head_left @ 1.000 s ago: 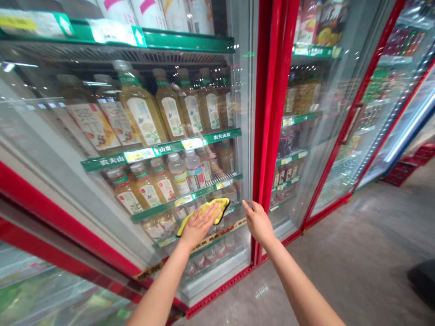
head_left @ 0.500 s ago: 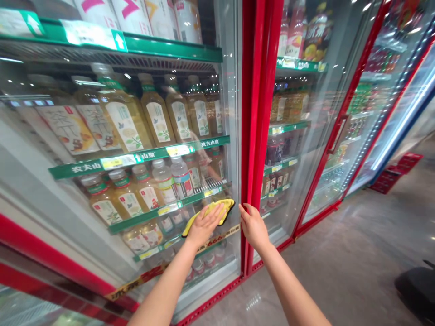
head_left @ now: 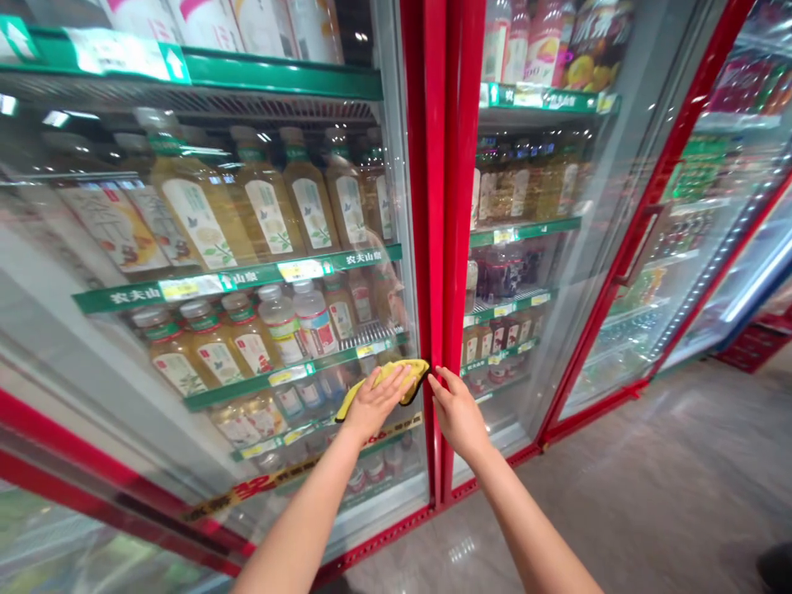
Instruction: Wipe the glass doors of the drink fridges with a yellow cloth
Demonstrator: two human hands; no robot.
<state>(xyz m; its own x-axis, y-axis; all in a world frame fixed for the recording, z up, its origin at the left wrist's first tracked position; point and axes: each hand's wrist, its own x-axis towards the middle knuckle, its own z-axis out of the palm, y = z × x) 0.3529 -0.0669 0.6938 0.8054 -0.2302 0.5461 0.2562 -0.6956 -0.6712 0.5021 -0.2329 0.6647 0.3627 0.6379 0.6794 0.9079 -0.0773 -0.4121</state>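
With flat fingers of left hand (head_left: 371,407), holding black-edged yellow cloth (head_left: 418,372) against clear glass door (head_left: 405,472). With open, loosely bent fingers of right hand (head_left: 460,418), at red metal frame (head_left: 435,206), contact unclear. Behind glass: capped plastic bottles (head_left: 271,204).

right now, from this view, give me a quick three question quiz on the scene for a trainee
1. Which hand lies flat on the yellow cloth: a) left, b) right, c) neither?
2. True or false: the right hand is gripping a bottle.
3. Fill in: the upright frame near the right hand is ____ in colour.

Key: 1. a, the left hand. 2. False, it holds no bottle. 3. Red.
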